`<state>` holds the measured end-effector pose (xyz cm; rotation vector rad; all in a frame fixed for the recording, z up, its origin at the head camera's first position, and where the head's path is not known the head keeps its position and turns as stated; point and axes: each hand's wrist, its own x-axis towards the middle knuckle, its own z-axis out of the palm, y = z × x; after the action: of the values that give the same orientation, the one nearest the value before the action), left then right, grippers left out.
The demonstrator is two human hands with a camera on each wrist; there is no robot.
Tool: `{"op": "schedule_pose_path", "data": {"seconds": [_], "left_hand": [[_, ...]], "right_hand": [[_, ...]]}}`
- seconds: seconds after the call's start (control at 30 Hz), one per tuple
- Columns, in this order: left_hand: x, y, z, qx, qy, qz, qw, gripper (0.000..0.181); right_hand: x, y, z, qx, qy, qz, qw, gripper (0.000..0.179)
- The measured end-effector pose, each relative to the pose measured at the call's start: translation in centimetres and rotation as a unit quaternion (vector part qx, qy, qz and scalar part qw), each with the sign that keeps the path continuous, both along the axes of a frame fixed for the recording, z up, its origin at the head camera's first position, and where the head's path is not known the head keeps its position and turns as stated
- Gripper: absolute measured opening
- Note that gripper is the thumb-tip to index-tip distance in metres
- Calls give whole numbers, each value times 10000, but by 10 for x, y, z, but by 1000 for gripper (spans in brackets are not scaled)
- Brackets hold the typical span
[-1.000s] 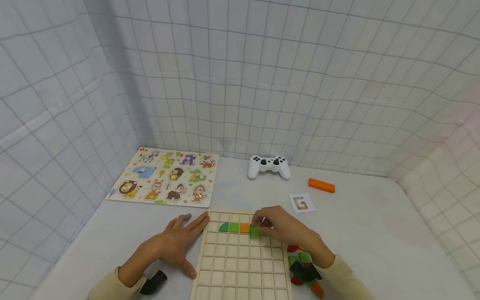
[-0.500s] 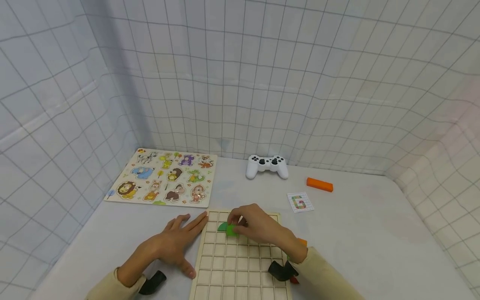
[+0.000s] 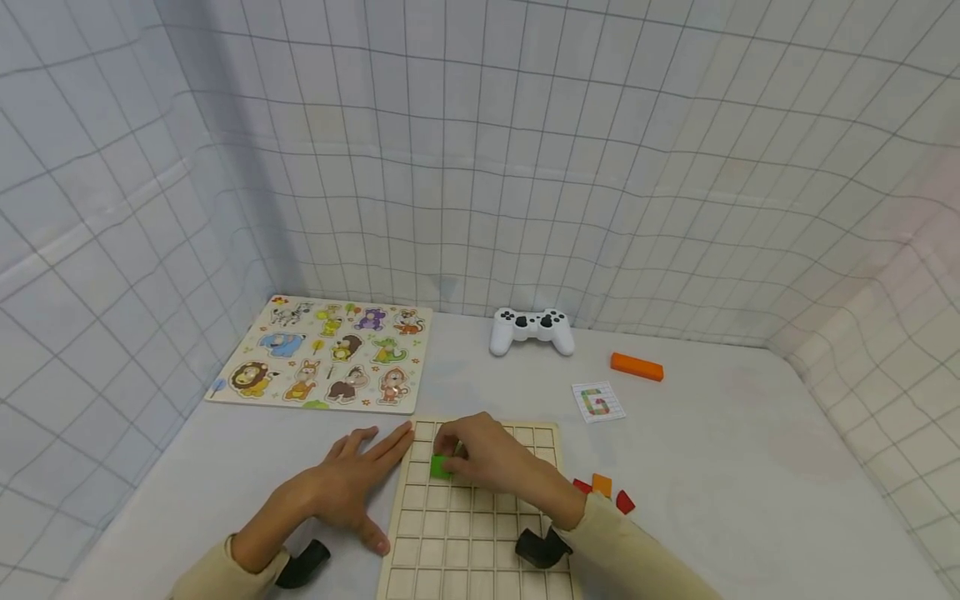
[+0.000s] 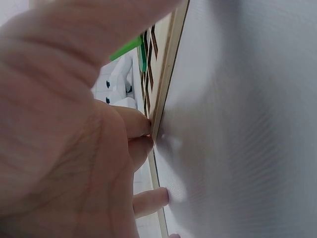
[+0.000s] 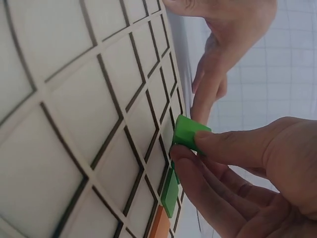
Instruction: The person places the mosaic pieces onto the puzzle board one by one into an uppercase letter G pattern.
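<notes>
Above the upper left of a pale wooden grid board (image 3: 438,550), my right hand (image 3: 483,454) pinches a green square tile (image 5: 190,133) between thumb and fingers. In the right wrist view, a seated green tile (image 5: 170,192) and an orange tile (image 5: 159,224) lie in the grid just below that hand. A dark green rounded tile (image 4: 143,55) shows at the board's row in the left wrist view. My left hand (image 3: 341,496) lies spread on the table, with fingertips and thumb against the board's left edge. My right hand covers the seated tiles in the head view.
Right of the board lie loose red and orange tiles (image 3: 602,484), partly behind the right sleeve. Farther back are a small card with a letter G (image 3: 597,402), an orange bar (image 3: 637,367) and a white game controller (image 3: 532,331). An animal puzzle board (image 3: 322,354) lies at the back left.
My right hand has moved left along the tile row with the green tile, from beside the orange tile to the row's left end. The left hand stays at the board's edge.
</notes>
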<state>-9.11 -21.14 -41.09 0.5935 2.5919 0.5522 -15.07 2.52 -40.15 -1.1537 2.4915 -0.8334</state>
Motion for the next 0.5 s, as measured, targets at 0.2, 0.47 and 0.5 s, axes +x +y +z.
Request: {"op": "schedule_pose_path", "data": {"seconds": [0.2,0.47,0.5], "left_hand": [[-2,0,3,-93,-29,57,9999,138],[1,3,4,-149,-35,100,9998,137],[2,3,4,-135,-15,83,9999,137]], "right_hand": [[-2,-3,-2,137,172,98,9997,6],[1,-5,-4,282,270,39,9992,5],[2,-5,-4,340,280,4,9990,5]]}}
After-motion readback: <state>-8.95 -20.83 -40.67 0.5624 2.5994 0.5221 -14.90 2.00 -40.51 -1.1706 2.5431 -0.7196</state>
